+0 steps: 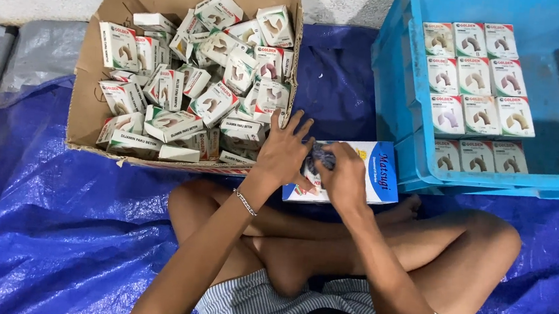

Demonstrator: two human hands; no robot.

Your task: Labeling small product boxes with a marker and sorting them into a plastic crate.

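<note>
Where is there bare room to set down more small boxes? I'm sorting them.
The blue plastic crate has bare floor right of its stacked white boxes. The brown cardboard carton is crowded. Blue tarp left of the knees is free.

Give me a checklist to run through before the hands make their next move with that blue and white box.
1. Both hands on the box: ok. Left hand and right hand meet over the blue and white box.
2. Dark item pinched between the fingers: cannot tell what it is.
3. Box supported: ok, it rests in front of the crossed legs on the blue tarp.
4. Supply at hand: ok, the cardboard box holds many loose small white boxes.
5. Room in the blue crate: ok, its rows fill only part of the floor.
</note>
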